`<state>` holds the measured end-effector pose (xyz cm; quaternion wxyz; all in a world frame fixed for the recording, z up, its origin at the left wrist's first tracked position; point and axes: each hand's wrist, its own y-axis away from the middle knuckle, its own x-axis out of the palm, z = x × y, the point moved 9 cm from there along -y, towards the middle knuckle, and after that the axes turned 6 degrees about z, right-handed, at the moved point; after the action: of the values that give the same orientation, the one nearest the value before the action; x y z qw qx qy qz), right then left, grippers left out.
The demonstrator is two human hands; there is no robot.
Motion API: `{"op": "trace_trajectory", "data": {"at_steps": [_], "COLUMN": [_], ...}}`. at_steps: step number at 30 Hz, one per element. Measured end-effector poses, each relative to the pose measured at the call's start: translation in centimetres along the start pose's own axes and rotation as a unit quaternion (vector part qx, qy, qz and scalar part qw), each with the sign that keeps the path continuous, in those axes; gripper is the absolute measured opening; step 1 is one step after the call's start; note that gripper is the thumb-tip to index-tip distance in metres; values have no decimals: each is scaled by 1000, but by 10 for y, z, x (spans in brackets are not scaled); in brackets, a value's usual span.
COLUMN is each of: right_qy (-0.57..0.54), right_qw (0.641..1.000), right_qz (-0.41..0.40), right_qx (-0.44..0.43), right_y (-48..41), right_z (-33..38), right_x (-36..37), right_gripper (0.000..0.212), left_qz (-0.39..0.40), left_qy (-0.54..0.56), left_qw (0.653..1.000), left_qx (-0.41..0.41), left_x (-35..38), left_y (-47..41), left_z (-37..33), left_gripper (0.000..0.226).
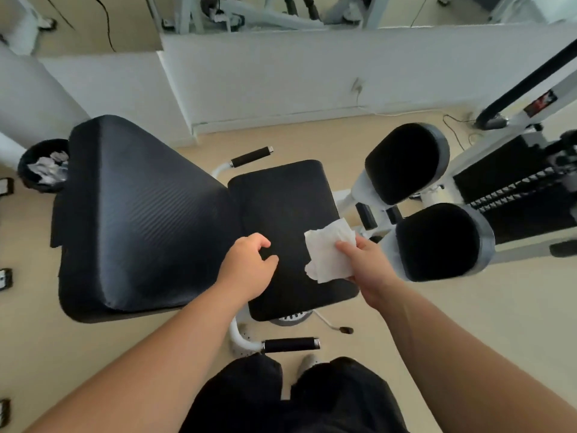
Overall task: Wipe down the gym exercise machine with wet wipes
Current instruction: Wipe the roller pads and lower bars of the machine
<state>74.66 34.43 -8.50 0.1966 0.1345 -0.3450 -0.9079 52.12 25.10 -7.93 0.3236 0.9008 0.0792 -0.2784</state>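
Two hands are out over the machine's black seat pad (281, 198). The right hand (365, 267) pinches a crumpled white wet wipe (327, 251) between thumb and fingers, over the pad's 4 o'clock edge. The left hand (246, 267) holds nothing, fingers loosely curled, at the pad's 8 o'clock side, just beside the backrest (140, 214); I can't tell whether it touches. Two round leg pads (406, 164) stand at 2 and 3 o'clock. A dark bin (29, 182) of crumpled wipes sits beyond the backrest at 9 o'clock.
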Motion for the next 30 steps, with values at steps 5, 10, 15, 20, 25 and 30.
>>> {"op": "trace_trajectory", "data": {"at_steps": [5, 10, 15, 20, 25, 30], "right_qy": [41, 36, 57, 68, 141, 292], "right_qw": [999, 999, 998, 993, 973, 908], "right_qz": [-19, 6, 37, 64, 123, 205], "right_qx": [12, 0, -18, -74, -138, -218], "right_y": [-60, -143, -246, -331, -389, -438], "right_z": [11, 25, 39, 75, 113, 155], "right_x": [-13, -18, -12, 10, 50, 123], "right_gripper": [29, 19, 16, 11, 17, 23], "left_qz": [-5, -30, -93, -178, -253, -285], "left_qy": [-16, -43, -62, -142, -188, -169], "left_qw": [999, 997, 992, 971, 946, 942], "left_qx": [-33, -55, -65, -68, -82, -59], "left_x": [18, 37, 47, 33, 44, 47], "left_y": [-52, -130, -228, -316, -344, -347], "left_z": [4, 9, 22, 36, 54, 62], "left_gripper": [47, 52, 49, 43, 48, 49]}}
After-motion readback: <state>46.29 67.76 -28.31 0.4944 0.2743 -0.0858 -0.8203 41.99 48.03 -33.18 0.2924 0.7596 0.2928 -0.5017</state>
